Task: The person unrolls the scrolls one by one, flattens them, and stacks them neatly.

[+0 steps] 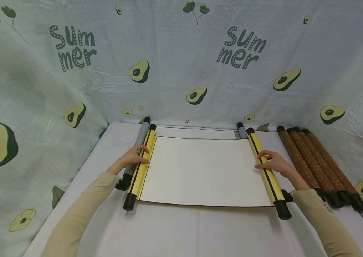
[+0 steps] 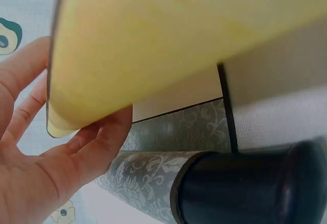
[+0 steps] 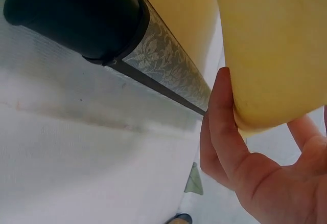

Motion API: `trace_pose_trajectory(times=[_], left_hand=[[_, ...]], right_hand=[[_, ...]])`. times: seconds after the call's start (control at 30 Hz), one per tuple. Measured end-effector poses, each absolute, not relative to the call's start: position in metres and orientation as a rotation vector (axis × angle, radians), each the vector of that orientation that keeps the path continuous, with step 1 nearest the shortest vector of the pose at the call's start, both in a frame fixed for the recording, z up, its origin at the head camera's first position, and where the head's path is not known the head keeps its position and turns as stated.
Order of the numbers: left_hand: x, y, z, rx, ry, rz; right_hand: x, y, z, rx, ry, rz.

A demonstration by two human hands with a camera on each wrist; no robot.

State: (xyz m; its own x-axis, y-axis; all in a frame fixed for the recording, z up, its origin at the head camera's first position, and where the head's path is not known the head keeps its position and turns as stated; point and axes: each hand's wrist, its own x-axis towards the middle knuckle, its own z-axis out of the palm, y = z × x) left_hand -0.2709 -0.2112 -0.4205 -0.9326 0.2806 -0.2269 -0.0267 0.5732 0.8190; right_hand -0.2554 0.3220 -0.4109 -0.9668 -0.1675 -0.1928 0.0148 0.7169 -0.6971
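A yellow-backed scroll point(image 1: 200, 171) is spread between two rollers with black end knobs, its blank cream face up. My left hand point(image 1: 134, 156) grips its left roller point(image 1: 141, 160), thumb on one side and fingers on the other. The right roller point(image 1: 266, 169) is held the same way in my right hand point(image 1: 274, 161). Under the yellow scroll lies a grey patterned scroll point(image 2: 148, 180), also spread, its black knob point(image 2: 240, 188) below my left hand. In the right wrist view, the yellow roll point(image 3: 281, 70) rests against my curled fingers point(image 3: 222, 116), above the grey scroll's other end.
Several brown patterned scrolls point(image 1: 313, 160), rolled up, lie side by side at the right of the white table point(image 1: 181, 232). A cloth point(image 1: 168, 43) printed with avocados and lettering hangs behind and along both sides.
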Motion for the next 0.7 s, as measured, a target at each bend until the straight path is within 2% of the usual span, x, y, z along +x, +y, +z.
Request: trace_pose_trajectory(times=[0.7], left_hand=[[-0.267, -0.214, -0.419, 0.229, 2.476, 1.261]], right_hand=[[-0.252, 0.335, -0.412, -0.154, 2.574, -1.161]])
